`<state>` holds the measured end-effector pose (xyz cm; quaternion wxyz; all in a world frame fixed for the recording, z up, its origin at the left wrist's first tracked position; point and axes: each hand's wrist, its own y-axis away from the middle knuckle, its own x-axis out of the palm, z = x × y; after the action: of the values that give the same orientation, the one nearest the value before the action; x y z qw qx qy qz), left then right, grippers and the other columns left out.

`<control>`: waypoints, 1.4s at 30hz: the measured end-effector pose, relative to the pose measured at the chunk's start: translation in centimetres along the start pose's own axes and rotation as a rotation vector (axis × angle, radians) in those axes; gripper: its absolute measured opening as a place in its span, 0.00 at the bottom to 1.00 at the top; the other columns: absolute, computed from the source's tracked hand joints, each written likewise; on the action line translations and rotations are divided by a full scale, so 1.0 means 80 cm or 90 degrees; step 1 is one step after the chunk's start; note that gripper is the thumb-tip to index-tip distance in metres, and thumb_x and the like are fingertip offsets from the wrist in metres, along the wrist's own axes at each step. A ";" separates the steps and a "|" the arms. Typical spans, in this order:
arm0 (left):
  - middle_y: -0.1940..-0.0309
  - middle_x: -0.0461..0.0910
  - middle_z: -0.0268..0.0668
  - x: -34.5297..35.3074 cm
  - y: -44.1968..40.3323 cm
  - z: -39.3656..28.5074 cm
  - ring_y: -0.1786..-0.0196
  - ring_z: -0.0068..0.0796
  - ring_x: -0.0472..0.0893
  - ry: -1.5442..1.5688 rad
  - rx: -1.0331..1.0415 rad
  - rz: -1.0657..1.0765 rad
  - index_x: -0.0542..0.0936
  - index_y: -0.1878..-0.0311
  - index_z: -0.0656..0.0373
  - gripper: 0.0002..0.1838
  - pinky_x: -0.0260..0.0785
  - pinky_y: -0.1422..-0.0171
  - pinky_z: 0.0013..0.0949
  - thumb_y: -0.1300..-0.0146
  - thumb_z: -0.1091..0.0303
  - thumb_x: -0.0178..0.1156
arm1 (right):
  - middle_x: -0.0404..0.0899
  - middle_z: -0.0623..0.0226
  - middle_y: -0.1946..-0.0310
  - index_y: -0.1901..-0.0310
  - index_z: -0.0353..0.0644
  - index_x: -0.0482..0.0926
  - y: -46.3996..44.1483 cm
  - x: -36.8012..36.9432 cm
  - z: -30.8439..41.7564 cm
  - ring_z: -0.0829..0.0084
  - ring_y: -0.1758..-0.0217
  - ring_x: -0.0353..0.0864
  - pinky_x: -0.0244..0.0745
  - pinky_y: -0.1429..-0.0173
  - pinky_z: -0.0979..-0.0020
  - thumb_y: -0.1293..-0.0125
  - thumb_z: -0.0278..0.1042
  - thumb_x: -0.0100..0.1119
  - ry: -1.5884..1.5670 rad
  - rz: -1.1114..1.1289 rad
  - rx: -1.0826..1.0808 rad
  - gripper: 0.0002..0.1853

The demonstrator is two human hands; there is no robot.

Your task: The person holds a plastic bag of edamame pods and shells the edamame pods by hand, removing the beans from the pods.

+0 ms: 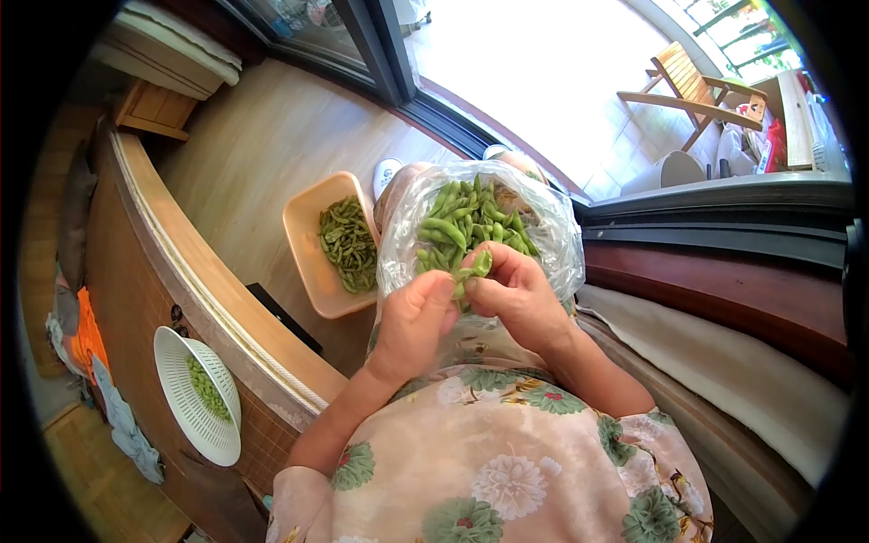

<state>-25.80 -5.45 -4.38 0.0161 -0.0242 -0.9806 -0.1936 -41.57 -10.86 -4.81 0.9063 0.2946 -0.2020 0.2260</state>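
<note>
Both of my hands meet over a clear plastic bag [567, 226] on my lap, which holds many green bean pods [462, 213]. My left hand [416, 321] is closed, its thumb and fingers pinching one end of a green pod [480, 264]. The same pod is pinched between the thumb and forefinger of my right hand [514, 294]. Part of the pod is hidden by my fingertips.
A peach-coloured basin [303, 222] with darker pods stands on the floor to the left. Farther left, a white colander [176, 385] with shelled green beans [206, 387] tilts on a brown mat. A wooden chair [692, 86] stands beyond the sliding door.
</note>
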 end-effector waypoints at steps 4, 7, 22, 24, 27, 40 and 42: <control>0.81 0.67 0.25 -0.005 -0.001 0.005 0.78 0.12 0.63 0.045 -0.033 0.029 0.75 0.62 0.60 0.18 0.54 0.74 0.19 0.24 0.56 0.45 | 0.72 0.75 0.72 0.60 0.41 0.75 -0.001 -0.010 -0.004 0.84 0.74 0.66 0.60 0.70 0.80 0.36 0.25 0.59 -0.080 0.065 0.033 0.05; 0.80 0.70 0.24 -0.009 0.000 0.005 0.75 0.12 0.66 0.127 -0.086 0.056 0.77 0.63 0.61 0.15 0.58 0.70 0.20 0.25 0.60 0.48 | 0.73 0.74 0.71 0.59 0.40 0.75 0.000 -0.015 -0.002 0.84 0.73 0.67 0.60 0.69 0.81 0.36 0.25 0.59 -0.121 0.090 0.062 0.05; 0.80 0.67 0.25 -0.004 -0.002 0.006 0.77 0.13 0.63 0.008 -0.018 0.038 0.73 0.64 0.60 0.17 0.56 0.74 0.20 0.23 0.59 0.44 | 0.75 0.77 0.68 0.61 0.38 0.75 0.001 -0.011 0.008 0.88 0.67 0.71 0.67 0.64 0.83 0.38 0.21 0.60 -0.012 0.078 0.041 0.05; 0.80 0.67 0.26 -0.001 -0.003 0.006 0.77 0.13 0.63 0.024 -0.037 0.042 0.73 0.62 0.60 0.17 0.56 0.74 0.20 0.23 0.58 0.43 | 0.75 0.76 0.68 0.61 0.38 0.75 0.001 -0.010 0.006 0.87 0.67 0.73 0.69 0.63 0.83 0.38 0.21 0.60 -0.023 0.074 0.026 0.05; 0.79 0.68 0.27 -0.002 -0.005 0.005 0.76 0.14 0.64 0.131 -0.109 0.061 0.73 0.59 0.60 0.16 0.56 0.73 0.19 0.23 0.58 0.42 | 0.75 0.75 0.66 0.61 0.38 0.75 -0.002 -0.010 0.002 0.85 0.65 0.74 0.72 0.61 0.81 0.38 0.21 0.59 0.015 0.060 -0.016 0.05; 0.74 0.72 0.30 -0.004 -0.007 0.000 0.75 0.17 0.66 0.334 -0.264 0.069 0.73 0.55 0.58 0.14 0.55 0.74 0.18 0.24 0.58 0.44 | 0.76 0.64 0.72 0.61 0.32 0.69 -0.002 0.002 0.004 0.74 0.71 0.84 0.79 0.68 0.76 0.38 0.17 0.56 0.141 0.019 -0.081 0.07; 0.74 0.72 0.30 -0.006 -0.007 0.008 0.75 0.17 0.66 0.347 -0.234 0.097 0.73 0.56 0.58 0.12 0.55 0.74 0.18 0.25 0.60 0.46 | 0.77 0.65 0.71 0.58 0.33 0.71 -0.002 0.001 0.004 0.75 0.70 0.83 0.78 0.66 0.76 0.37 0.18 0.56 0.148 0.012 -0.082 0.07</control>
<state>-25.36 -5.72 -5.22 0.2873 -0.0473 -0.8844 -0.3647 -41.44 -11.13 -4.62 0.9384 0.2058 -0.1125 0.2539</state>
